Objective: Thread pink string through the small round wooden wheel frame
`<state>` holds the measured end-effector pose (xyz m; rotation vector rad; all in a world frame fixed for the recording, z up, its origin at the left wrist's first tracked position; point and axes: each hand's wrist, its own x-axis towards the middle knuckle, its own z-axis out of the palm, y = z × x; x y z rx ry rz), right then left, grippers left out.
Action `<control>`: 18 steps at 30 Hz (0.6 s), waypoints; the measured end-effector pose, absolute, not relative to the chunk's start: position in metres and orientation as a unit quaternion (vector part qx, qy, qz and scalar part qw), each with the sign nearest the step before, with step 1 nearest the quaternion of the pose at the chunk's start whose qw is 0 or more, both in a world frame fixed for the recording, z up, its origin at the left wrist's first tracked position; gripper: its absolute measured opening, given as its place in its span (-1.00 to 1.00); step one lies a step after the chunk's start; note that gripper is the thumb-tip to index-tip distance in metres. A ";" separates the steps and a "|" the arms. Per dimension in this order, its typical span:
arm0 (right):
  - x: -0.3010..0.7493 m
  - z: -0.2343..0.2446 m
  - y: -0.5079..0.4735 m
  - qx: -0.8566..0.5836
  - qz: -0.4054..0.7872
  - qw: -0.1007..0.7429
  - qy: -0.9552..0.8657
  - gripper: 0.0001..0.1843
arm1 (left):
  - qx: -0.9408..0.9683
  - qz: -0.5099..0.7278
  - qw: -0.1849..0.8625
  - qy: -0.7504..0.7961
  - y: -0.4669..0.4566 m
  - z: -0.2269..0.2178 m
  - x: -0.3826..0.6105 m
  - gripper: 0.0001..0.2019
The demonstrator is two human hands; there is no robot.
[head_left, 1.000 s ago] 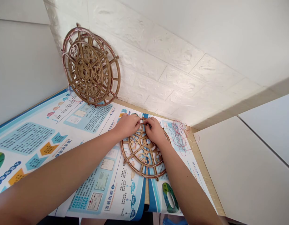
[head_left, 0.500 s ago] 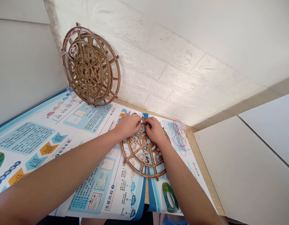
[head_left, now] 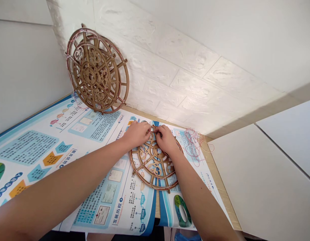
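Note:
A flat brown openwork wheel (head_left: 151, 167) lies on a blue-and-white printed poster (head_left: 69, 147) that covers the table. Both my hands rest on the wheel's far rim. My left hand (head_left: 136, 134) has its fingers curled and pinched at the rim. My right hand (head_left: 167, 140) is closed too, its fingertips meeting the left hand's. What they pinch is too small to name; it may be the thin red thread. A loose tangle of red thread (head_left: 194, 144) lies just right of the wheel.
A second, thicker brown wheel (head_left: 97, 72), wound with red thread, leans upright against the white brick-pattern wall (head_left: 170, 67) at the back left. The table's wooden edge (head_left: 220, 190) runs along the right, with a white floor beyond.
Almost nothing differs. My fingertips have shifted slightly at the wheel's far rim; the wheel and thread stay where they were.

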<state>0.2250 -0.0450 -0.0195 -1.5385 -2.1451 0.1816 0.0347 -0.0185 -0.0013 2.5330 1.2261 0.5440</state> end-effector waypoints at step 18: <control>0.225 -0.020 -0.045 -0.563 0.072 0.251 -0.784 -0.78 | 0.873 0.189 0.141 0.427 -0.016 -0.003 0.034 -0.79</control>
